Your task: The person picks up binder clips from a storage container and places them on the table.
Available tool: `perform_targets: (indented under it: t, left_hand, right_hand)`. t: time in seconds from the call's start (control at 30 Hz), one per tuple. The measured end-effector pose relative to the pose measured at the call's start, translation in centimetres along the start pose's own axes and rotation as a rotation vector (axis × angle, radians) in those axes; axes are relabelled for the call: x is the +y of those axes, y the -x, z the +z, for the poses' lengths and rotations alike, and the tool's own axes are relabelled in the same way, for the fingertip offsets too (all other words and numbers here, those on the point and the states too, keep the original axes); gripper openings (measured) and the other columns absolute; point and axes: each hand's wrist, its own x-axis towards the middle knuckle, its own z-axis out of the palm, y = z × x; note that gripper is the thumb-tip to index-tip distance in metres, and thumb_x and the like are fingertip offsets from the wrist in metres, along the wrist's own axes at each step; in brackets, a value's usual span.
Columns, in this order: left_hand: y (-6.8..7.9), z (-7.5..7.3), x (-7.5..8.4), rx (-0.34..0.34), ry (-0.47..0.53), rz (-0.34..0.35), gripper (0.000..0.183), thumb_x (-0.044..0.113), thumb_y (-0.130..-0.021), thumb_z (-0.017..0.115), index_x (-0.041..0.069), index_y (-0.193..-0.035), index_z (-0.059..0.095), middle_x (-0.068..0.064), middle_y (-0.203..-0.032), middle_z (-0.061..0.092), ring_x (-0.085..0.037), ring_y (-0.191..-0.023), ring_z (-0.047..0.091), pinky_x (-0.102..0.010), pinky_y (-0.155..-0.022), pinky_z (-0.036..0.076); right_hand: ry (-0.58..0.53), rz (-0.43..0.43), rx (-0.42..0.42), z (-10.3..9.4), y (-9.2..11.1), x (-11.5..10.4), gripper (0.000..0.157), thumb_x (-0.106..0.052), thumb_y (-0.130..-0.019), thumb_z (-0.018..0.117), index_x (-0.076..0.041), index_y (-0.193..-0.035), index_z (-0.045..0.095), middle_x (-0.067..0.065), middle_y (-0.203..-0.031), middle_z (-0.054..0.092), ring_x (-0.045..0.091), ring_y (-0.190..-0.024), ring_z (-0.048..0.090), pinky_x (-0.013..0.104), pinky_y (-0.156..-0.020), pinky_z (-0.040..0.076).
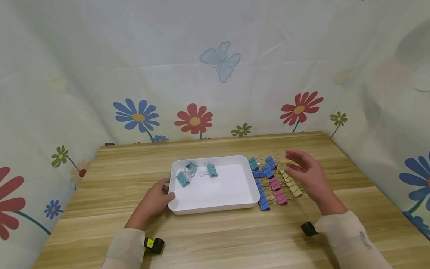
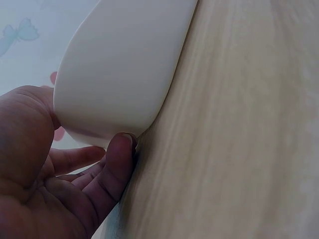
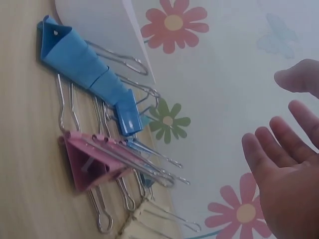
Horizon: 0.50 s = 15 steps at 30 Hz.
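Note:
My left hand point(image 1: 155, 198) grips the left end of a white tray point(image 1: 221, 196), thumb over the rim and fingers against the outer wall; the left wrist view shows the tray's wall point(image 2: 119, 64) close up. Inside the tray, toward its left and back, lie teal binder clips point(image 1: 212, 170). My right hand point(image 1: 310, 177) hovers with nothing in it, fingers loosely extended, above the yellow binder clips point(image 1: 294, 188). Beside the tray's right end, blue binder clips point(image 1: 263, 203), pink binder clips point(image 1: 280, 197) and another teal binder clip point(image 1: 253, 163) lie in rough rows.
The wood-grain table point(image 1: 208, 239) extends in front of the tray and to both sides. A white curtain point(image 1: 161, 86) printed with flowers and a butterfly hangs behind the table and along both sides.

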Motion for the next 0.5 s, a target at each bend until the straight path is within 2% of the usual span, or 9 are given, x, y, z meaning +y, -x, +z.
perform_targets:
  t: [0.1,0.27,0.5]
  left_hand:
    - [0.0,0.0,0.0,0.002,0.001,0.004,0.063,0.022,-0.086,0.061,0.006,-0.143,0.041,-0.016,-0.115,0.063,-0.022,-0.089,0.059,-0.034,-0.077,0.054]
    - [0.0,0.0,0.0,0.004,-0.001,0.005,0.063,0.022,-0.086,0.062,0.006,-0.143,0.041,-0.016,-0.114,0.063,-0.022,-0.089,0.059,-0.034,-0.076,0.054]
    - [0.0,0.1,0.0,0.007,-0.002,-0.004,0.063,0.021,-0.085,0.062,0.006,-0.143,0.042,-0.015,-0.114,0.063,-0.022,-0.087,0.059,-0.033,-0.075,0.054]
  right_hand:
    - [-0.03,-0.031,-0.031,0.4,-0.2,-0.2,0.054,-0.016,-0.092,0.064,-0.007,-0.141,0.043,0.009,-0.141,0.049,-0.007,-0.114,0.053,0.009,-0.089,0.045]
    - [-0.048,-0.052,-0.065,1.3,-0.6,-0.8,0.05,-0.011,-0.093,0.062,-0.003,-0.139,0.044,0.02,-0.141,0.046,-0.004,-0.115,0.053,0.009,-0.091,0.044]
    - [-0.042,-0.05,-0.087,2.7,-1.3,-1.4,0.049,-0.01,-0.092,0.062,-0.005,-0.138,0.046,0.017,-0.143,0.047,0.022,-0.129,0.048,0.009,-0.093,0.042]
